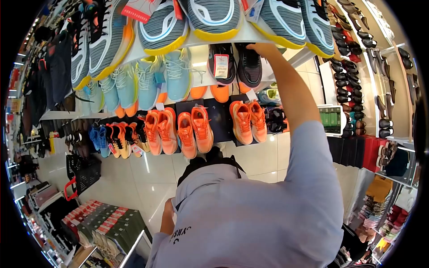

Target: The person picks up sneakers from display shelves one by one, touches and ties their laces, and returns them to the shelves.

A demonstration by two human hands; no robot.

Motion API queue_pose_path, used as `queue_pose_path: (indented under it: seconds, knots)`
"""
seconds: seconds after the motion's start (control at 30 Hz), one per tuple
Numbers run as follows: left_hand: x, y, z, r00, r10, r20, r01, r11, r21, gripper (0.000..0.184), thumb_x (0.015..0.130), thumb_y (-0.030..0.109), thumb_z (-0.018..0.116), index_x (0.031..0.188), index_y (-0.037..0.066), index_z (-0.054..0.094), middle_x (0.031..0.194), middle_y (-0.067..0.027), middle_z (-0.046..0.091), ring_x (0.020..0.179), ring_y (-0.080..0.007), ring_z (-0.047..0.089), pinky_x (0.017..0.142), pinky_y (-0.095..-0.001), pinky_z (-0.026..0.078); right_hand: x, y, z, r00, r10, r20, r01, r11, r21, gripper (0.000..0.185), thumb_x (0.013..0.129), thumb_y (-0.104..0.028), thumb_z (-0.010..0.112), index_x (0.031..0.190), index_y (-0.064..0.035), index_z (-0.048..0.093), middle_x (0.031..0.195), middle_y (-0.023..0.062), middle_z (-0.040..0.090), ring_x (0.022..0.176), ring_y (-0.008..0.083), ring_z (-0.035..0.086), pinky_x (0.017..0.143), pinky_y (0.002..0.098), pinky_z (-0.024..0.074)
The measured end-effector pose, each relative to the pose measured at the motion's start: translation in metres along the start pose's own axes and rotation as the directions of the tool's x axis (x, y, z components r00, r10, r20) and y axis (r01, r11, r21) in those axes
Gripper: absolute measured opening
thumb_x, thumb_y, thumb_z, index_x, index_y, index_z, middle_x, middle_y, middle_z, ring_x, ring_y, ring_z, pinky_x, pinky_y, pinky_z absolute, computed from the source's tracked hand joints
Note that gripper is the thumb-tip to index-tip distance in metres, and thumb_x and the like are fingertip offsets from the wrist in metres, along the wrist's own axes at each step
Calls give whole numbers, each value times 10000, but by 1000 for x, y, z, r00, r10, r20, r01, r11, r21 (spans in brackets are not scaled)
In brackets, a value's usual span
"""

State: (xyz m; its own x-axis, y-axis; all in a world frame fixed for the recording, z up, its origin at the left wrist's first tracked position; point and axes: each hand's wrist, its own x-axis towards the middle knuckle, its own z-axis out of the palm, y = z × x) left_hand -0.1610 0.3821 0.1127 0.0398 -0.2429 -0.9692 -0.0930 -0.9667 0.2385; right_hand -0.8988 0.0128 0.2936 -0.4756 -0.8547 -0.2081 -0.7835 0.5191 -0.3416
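My right arm stretches up to the middle shelf, where my right hand (pixel 262 49) is at the top of a black sneaker (pixel 249 66). Its fingers look closed on the shoe's collar, partly hidden below the upper shelf. Beside it sits the matching black sneaker (pixel 221 56), which carries a white and red price tag (pixel 221 66). My left hand (pixel 169 209) hangs low by my side, its fingers hidden behind my shirt. Light blue sneakers (pixel 178 73) stand left of the black pair.
Grey sneakers with yellow soles (pixel 214 18) line the shelf above. Orange sneakers (pixel 187 131) stand on boxes lower down. A black shopping basket (pixel 85 172) is on the floor at left, near stacked shoeboxes (pixel 111 225). Shelves of dark shoes (pixel 351 85) run along the right.
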Motion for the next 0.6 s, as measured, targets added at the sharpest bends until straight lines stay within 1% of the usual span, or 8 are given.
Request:
queue_pose_path:
  seconds: [0.03, 0.07, 0.13, 0.2, 0.27, 0.4, 0.47, 0.6]
  knots:
    - [-12, 16, 11, 989, 54, -140, -23, 977, 212, 406, 864, 337, 507, 1213, 133, 535, 1086, -73, 613, 968, -206, 556, 808, -422, 433, 4, 4, -3, 994, -90, 59, 95, 990, -100, 346, 782, -459, 637, 954, -166, 701, 752, 124, 663, 626, 216, 634, 606, 338, 509]
    - [-21, 30, 18, 989, 50, -142, -20, 977, 210, 406, 864, 337, 507, 1213, 133, 535, 1086, -73, 613, 968, -206, 556, 808, -422, 433, 16, 17, 0, 994, -90, 63, 96, 990, -100, 346, 782, -459, 637, 954, -166, 701, 752, 124, 663, 626, 216, 634, 606, 338, 509]
    - [-32, 46, 24, 979, 91, -182, -47, 970, 237, 397, 864, 339, 531, 1199, 126, 518, 1087, -70, 608, 981, -207, 558, 818, -408, 436, 25, 31, 6, 900, -433, 51, 427, 850, -308, 304, 840, -428, 566, 1030, -221, 682, 728, 115, 665, 606, 243, 635, 615, 358, 512]
    - [-26, 48, 16, 978, 110, -175, -82, 984, 160, 380, 858, 345, 552, 1163, 120, 519, 1086, -59, 606, 997, -210, 560, 820, -417, 434, 14, 13, -1, 962, -243, 123, 272, 887, -373, 336, 843, -341, 573, 1145, -203, 627, 787, 99, 670, 683, 264, 651, 638, 375, 511]
    - [-28, 48, 11, 970, 145, -197, -118, 983, 142, 377, 865, 358, 551, 1161, 127, 518, 1090, -59, 603, 1010, -209, 561, 828, -420, 431, 0, -1, -1, 993, -45, -106, 18, 969, -245, 433, 835, -311, 588, 1239, -161, 560, 924, 113, 666, 782, 265, 662, 642, 390, 511]
    - [-33, 32, 8, 973, 118, -196, -93, 987, 133, 410, 870, 351, 527, 1204, 115, 508, 1143, -71, 582, 1028, -223, 542, 852, -417, 434, 13, -26, -4, 957, -137, -257, 31, 925, -380, 479, 813, -283, 615, 1249, -98, 540, 1082, 165, 630, 956, 288, 631, 760, 399, 502]
    - [-32, 21, 11, 972, 80, -219, -47, 988, 150, 392, 871, 347, 525, 1191, 121, 520, 1121, -61, 590, 1002, -211, 542, 830, -406, 433, 72, -22, -15, 832, -512, -215, 555, 772, 310, 533, 778, -307, 656, 1247, -85, 532, 1210, 191, 575, 1107, 324, 552, 918, 399, 438]
    - [-24, -6, 3, 974, 44, -221, -5, 984, 178, 314, 883, 330, 556, 1116, 120, 563, 1015, -31, 630, 947, -167, 569, 789, -386, 443, 26, -89, 8, 861, -462, -212, 452, 887, -94, 550, 756, -301, 676, 1241, -84, 534, 1222, 190, 566, 1133, 330, 529, 944, 396, 418]
